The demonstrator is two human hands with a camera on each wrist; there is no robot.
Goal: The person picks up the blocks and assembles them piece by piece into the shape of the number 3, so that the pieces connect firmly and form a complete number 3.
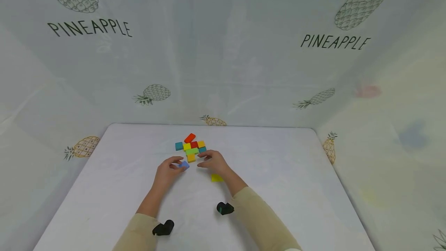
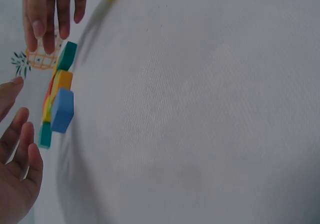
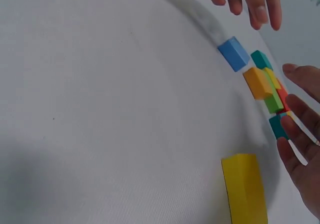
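Note:
In the head view a blue block (image 1: 184, 164) lies on the white table beside my left hand (image 1: 169, 169). Both wrist views show that hand's fingers loosely spread, with a gap to the block. My right hand (image 1: 214, 161) hovers just right of an orange-yellow block (image 1: 191, 158), fingers relaxed and nothing held. Touching or close behind that block are a light green block (image 1: 192, 151), a red block (image 1: 194, 145), a yellow block (image 1: 186, 146) and teal blocks (image 1: 179, 146). A longer yellow block (image 3: 244, 189) lies apart, near my right wrist.
An orange-red block (image 1: 189, 138) sits slantwise at the far side of the cluster. The white table (image 1: 278, 173) extends to both sides. Behind it hangs a pale cloth (image 1: 223, 57) printed with pineapples.

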